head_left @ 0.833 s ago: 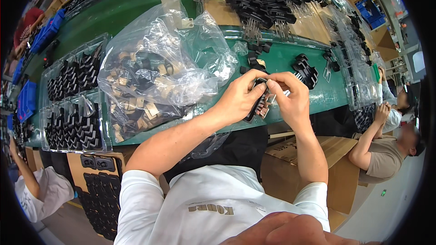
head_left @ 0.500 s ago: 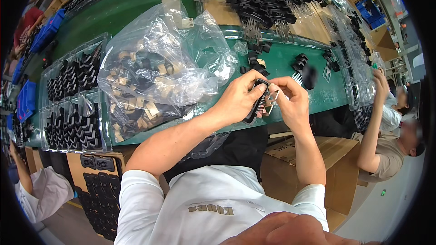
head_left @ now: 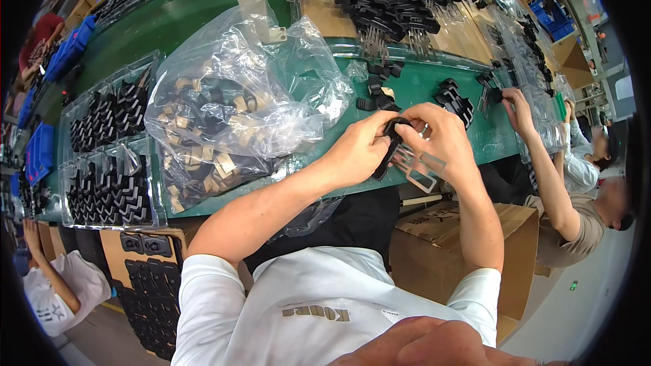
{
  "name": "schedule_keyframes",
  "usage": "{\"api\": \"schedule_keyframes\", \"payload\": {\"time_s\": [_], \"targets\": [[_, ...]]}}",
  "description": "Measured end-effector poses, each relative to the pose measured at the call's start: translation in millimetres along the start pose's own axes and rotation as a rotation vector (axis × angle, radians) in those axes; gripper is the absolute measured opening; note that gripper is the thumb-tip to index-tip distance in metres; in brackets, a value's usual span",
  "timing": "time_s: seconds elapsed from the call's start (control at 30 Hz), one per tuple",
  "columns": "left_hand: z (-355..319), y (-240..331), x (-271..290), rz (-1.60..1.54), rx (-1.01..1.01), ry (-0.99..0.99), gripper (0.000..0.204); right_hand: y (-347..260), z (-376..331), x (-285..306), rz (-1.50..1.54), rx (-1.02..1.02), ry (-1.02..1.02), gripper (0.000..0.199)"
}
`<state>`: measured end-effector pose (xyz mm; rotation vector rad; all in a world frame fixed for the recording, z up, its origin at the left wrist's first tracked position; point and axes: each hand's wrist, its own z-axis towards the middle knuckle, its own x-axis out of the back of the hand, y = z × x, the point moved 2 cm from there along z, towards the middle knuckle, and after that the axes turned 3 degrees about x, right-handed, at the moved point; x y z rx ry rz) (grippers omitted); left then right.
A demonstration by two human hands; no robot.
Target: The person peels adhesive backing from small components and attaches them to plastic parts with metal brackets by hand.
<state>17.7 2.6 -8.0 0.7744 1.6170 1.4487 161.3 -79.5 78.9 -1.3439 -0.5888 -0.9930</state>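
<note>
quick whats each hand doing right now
Left hand: closed on the black plastic part.
Right hand: closed, pinching the same part where the metal bracket sticks out.

green table, black part, blue bins

Factory assy line: green bench, parts trays, co-workers.
</note>
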Motion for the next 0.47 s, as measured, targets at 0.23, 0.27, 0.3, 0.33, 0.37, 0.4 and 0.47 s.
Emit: {"api": "schedule_keyframes", "payload": {"time_s": [0.23, 0.27, 0.3, 0.33, 0.37, 0.4, 0.47], "targets": [[-1.7, 16.3, 0.2, 0.117, 0.072, -0.044, 0.045, 9.7, 11.6, -0.9, -0.212, 0.234, -0.011, 0.014], [-2.1, 14.8, 1.3, 0.128, 0.073, -0.036, 0.045, 10.6, 10.4, -2.7, -0.224, 0.222, 0.002, 0.014], [-2.2, 12.9, 2.2, 0.139, 0.073, -0.029, 0.044, 10.6, 9.1, -4.1, -0.216, 0.232, 0.015, 0.013], [-1.2, 11.1, 2.4, 0.151, 0.073, -0.021, 0.043, 11.4, 7.7, -5.2, -0.208, 0.243, 0.03, 0.012], [-0.4, 8.8, 1.1, 0.156, 0.066, -0.042, 0.043, 13.3, 5.4, -6.7, -0.218, 0.23, 0.045, 0.012], [0.8, 5.7, 0.6, 0.123, 0.065, -0.025, 0.043, 15.6, 3.0, -8.4, -0.204, 0.216, 0.053, 0.012], [3.1, -3.1, 1.0, 0.058, 0.068, 0.009, 0.043, 20.5, -1.4, -13.6, -0.172, 0.188, 0.069, 0.012]]}}
